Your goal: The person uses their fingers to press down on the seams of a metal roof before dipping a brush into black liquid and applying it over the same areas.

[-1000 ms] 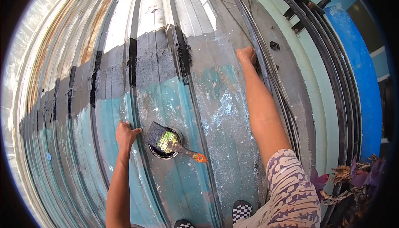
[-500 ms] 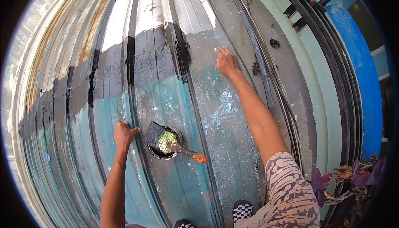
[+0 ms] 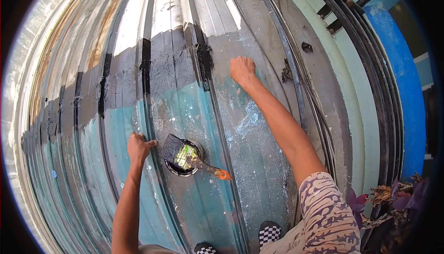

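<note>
My left hand (image 3: 139, 146) leans on a raised rib of the metal roof sheet (image 3: 203, 203), its thumb stretched out to the right and its other fingers bent down. Just right of that hand stands a round can of black paint (image 3: 196, 168). Across the can's mouth lies a wide paintbrush (image 3: 187, 157), its bristles black and its handle tip orange. Farther up, my right hand (image 3: 243, 70) is closed with the knuckles forward, low over or touching the grey part of the sheet. Whatever its fingers might hold is hidden.
A band of black coating (image 3: 169, 64) crosses the ribs between bare pale metal and teal paint. Cables and a pipe (image 3: 296, 83) run along the right side, beside a pale green ledge (image 3: 356, 101). Purple-leaved plants (image 3: 356, 203) stand at lower right. My checkered shoes (image 3: 269, 233) are at the bottom.
My right hand has shifted slightly left and down, and its fingers have curled into a fist. My left hand, the can and the brush stay put.
</note>
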{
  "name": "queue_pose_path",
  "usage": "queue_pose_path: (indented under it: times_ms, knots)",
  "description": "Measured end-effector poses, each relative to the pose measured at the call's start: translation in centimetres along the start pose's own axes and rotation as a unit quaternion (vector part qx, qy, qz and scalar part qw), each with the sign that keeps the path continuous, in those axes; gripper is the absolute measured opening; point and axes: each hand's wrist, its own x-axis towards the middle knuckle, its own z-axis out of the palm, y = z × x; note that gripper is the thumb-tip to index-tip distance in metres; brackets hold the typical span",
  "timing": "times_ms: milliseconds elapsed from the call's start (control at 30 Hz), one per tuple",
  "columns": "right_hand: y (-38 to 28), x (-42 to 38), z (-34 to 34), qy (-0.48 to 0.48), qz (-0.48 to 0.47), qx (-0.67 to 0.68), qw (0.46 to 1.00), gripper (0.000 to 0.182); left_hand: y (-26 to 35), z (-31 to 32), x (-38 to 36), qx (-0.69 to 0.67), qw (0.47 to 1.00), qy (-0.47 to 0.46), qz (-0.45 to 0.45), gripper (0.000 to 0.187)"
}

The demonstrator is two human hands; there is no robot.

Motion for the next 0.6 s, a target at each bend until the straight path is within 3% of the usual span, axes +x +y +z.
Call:
queue_pose_path:
  times_ms: [33,67,100,167,200,233,300,333,367,400,500,600]
  knots:
    - [1.9,2.9,3.1,0.249,-0.072,-0.081,0.962,0.049,0.1,0.0,-0.1,0.011,1.0,0.005,0.008,0.048]
    - [2.8,4.3,5.1,0.478,-0.141,-0.156,0.853,0.044,0.0,-0.1,-0.1,0.023,1.0,0.01,0.015,0.048]
    - [2.6,3.6,6.2,0.479,-0.144,-0.155,0.852,0.044,-0.1,-0.1,-0.1,0.025,1.0,0.013,0.012,0.048]
    - [2.2,2.1,8.4,0.469,0.037,-0.208,0.857,0.039,-0.2,0.0,-0.1,0.023,0.999,0.01,0.023,0.047]
    - [0.2,-2.1,2.1,-0.005,-0.004,-0.181,0.983,0.05,-0.2,0.0,-0.1,0.025,0.999,0.014,0.031,0.048]
    - [-0.5,-4.0,-0.3,-0.006,-0.007,-0.185,0.983,0.05,-0.3,-0.1,-0.3,0.025,0.999,0.014,0.027,0.048]
    - [-1.3,-5.8,-3.0,-0.066,-0.036,-0.055,0.996,0.055,0.1,-0.2,-0.5,0.028,0.999,0.016,0.024,0.047]
    - [-0.4,-3.6,-3.0,-0.063,-0.036,-0.058,0.996,0.055,0.2,-0.2,-0.5,0.025,0.999,0.019,0.023,0.047]
    - [1.3,0.5,-1.9,0.1,-0.087,0.001,0.991,0.057,0.1,0.0,-0.5,0.028,0.999,0.022,0.029,0.047]
    - [2.4,3.7,-0.9,0.258,-0.137,0.063,0.954,0.059,-0.1,0.0,-0.6,0.034,0.999,0.024,0.033,0.046]
    - [2.7,7.9,0.1,0.323,-0.129,0.078,0.934,0.068,0.2,-0.2,-0.6,0.026,1.0,0.007,0.014,0.046]
    - [2.1,9.6,0.6,0.288,-0.074,0.104,0.949,0.073,0.0,0.0,-0.5,0.038,0.999,0.013,0.022,0.046]
